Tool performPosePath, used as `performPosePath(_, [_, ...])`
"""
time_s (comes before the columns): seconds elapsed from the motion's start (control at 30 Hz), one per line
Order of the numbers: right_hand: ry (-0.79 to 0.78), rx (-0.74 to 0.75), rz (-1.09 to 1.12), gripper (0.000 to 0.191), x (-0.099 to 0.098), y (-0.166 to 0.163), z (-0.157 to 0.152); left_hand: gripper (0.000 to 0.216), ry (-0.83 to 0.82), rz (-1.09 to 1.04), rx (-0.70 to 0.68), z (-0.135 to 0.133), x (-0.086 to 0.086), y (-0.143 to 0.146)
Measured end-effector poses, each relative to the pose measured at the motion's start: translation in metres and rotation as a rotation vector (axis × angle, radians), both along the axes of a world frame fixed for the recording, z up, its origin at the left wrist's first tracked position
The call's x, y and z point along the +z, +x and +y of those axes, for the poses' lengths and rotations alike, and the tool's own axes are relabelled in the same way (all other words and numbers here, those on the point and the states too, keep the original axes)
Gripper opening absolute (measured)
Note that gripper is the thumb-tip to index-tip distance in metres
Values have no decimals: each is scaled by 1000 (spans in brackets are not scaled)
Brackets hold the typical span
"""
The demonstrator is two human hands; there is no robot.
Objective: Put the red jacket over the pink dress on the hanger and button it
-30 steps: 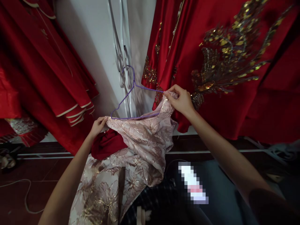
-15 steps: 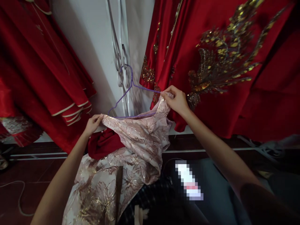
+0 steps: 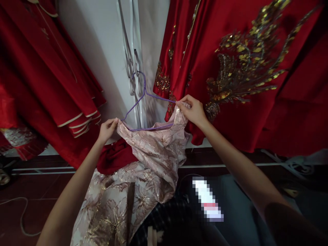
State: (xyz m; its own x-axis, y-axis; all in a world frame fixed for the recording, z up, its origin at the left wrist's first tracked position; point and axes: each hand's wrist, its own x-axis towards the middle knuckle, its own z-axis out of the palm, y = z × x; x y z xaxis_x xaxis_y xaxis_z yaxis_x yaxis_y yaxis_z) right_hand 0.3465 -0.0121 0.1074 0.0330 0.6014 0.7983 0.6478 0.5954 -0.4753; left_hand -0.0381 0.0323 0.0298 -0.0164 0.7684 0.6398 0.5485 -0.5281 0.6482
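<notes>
A pale pink dress (image 3: 153,153) with gold flower patterns hangs partly on a purple wire hanger (image 3: 135,106), its skirt draped down toward my body. My left hand (image 3: 107,130) pinches the dress's left shoulder, close to that end of the hanger. At the other shoulder, my right hand (image 3: 192,108) grips the strap over the hanger's right arm. The hanger's hook is up at a white metal scroll piece (image 3: 137,85) against the wall. A dark red cloth (image 3: 116,157) shows beside the bodice, under my left forearm.
Red garments with cream trim (image 3: 77,116) hang at the left. On the right hangs a red gown (image 3: 230,130) with a gold sequined motif. A white rail (image 3: 205,166) runs low behind the dress, and a pale cable (image 3: 23,218) lies on the dark floor.
My left hand has moved up and to the right, bringing the dress's left shoulder further over the hanger's left end. My right hand has stayed almost in place.
</notes>
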Motion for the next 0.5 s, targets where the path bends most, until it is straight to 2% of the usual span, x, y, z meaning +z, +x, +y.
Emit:
performPosePath(0.13, [-59,20,61,24,-13,-1,16,40,41,56,-53,-11,23,26])
performPosePath(0.23, [-62,28,91,26,-19,-2,25,50,-36,-39,-55,-16,22,25])
performPosePath(0.3, [-55,17,104,26,-19,-2,25,60,-122,-139,-37,-19,10,14])
performPosePath(0.37, [-45,5,110,26,-17,-3,23,65,-201,-164,-28,-27,-9,-2])
performPosePath(0.5, [-39,-2,87,25,-14,-2,19,56,-341,99,-173,-55,-54,-35])
